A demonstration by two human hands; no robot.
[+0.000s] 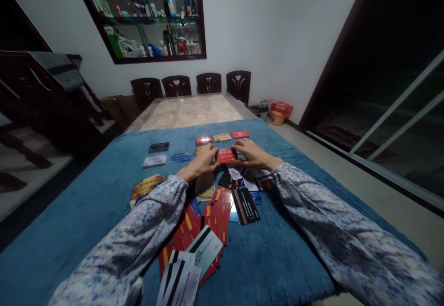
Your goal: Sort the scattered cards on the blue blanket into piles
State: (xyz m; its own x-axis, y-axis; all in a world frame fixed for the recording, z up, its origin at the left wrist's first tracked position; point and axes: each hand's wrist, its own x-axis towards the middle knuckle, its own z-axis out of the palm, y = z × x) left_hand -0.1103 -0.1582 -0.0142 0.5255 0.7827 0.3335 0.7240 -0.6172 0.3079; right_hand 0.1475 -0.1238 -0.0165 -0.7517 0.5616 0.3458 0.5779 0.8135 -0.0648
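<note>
Between my two hands is a red card (pixel 226 156) with pale print. My left hand (pixel 204 160) pinches its left edge and my right hand (pixel 254 153) its right edge; whether more cards lie under it I cannot tell. Just beyond are a red card stack (pixel 203 140), a yellow one (pixel 222 137) and another red one (pixel 240 134). Closer to me, red cards (pixel 218 220) lie fanned out, with pale cards (pixel 180 283) on top at the near end. A black striped card (pixel 245 205) rests beside them. White and black cards (pixel 255 179) overlap below my right hand.
Left of my hands lie black cards (pixel 159 147), silver cards (pixel 155 161), blue cards (pixel 181 157) and gold cards (pixel 147 186). A blue cloth (pixel 100 195) covers the near part of the marble-look table (pixel 194 109). Several dark chairs (pixel 208 83) stand at its far end.
</note>
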